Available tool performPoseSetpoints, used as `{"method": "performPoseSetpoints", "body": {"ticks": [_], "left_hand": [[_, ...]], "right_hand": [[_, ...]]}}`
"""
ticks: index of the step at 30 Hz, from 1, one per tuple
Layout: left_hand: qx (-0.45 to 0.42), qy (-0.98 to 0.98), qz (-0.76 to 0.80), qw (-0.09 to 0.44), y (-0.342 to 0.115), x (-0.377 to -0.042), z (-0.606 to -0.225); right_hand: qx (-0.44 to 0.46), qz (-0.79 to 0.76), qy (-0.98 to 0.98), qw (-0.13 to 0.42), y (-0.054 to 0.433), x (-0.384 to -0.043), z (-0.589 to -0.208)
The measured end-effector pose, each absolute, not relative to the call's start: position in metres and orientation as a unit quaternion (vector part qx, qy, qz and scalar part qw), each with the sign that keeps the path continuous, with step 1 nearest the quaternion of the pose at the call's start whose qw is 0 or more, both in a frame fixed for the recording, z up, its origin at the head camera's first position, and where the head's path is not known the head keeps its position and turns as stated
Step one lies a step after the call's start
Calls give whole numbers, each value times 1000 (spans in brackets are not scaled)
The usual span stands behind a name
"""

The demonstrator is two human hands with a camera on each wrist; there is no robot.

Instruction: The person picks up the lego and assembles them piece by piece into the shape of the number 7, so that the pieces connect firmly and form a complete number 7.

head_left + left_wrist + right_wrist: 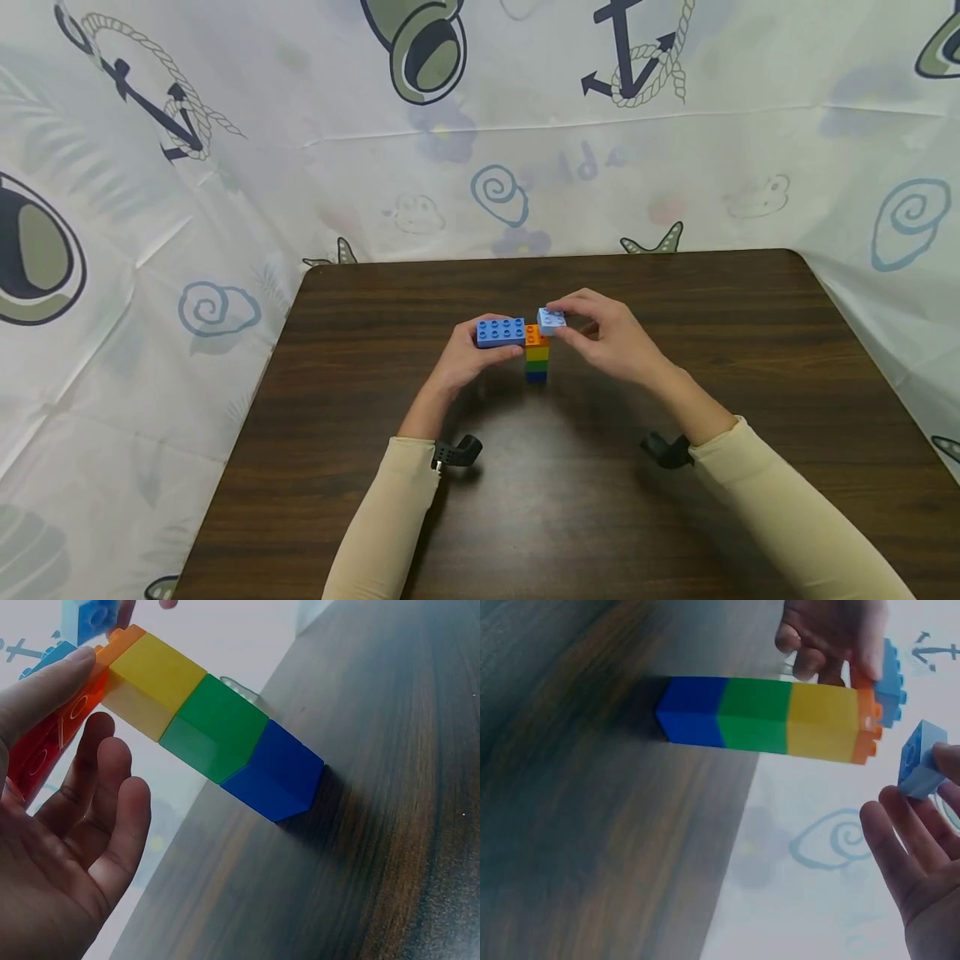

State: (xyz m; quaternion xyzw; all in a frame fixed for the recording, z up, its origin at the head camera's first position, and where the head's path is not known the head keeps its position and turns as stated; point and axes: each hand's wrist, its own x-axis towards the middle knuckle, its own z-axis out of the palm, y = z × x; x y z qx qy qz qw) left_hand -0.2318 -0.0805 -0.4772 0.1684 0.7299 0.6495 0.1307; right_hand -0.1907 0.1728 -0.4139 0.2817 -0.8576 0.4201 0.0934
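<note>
A small tower of toy building bricks stands on the table: a dark blue brick [277,772] at the bottom, then green [214,727], yellow [157,679] and a flat orange brick [534,337] on top. The orange one juts out to the left, its hollow underside visible in the left wrist view. On that overhang sits a blue eight-stud brick [501,333]. My left hand [462,357] grips this end, thumb in front and fingers behind. Just above the orange studs, my right hand [617,335] pinches a light blue brick [922,759] between thumb and fingers, with a small gap beneath it.
The dark wooden table [345,517] has its far edge a short way behind the tower. A pale printed cloth [420,183] hangs beyond it and along the left side. Black bands [457,452] are on both wrists.
</note>
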Motion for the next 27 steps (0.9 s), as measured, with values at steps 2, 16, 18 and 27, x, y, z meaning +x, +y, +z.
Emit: {"method": "performPoseSetpoints", "body": {"ticks": [2, 16, 18, 27], "left_hand": [[169, 726, 653, 132, -80, -232, -477], [185, 702, 673, 142, -76, -233, -477], [183, 705, 671, 141, -77, -233, -477], [180, 701, 675, 143, -76, -234, -480]], "right_hand": [[282, 417, -860, 86, 170, -192, -417], [291, 394, -868, 82, 159, -195, -424], [288, 390, -871, 80, 158, -195, -424], [283, 387, -875, 69, 158, -196, -424]]}}
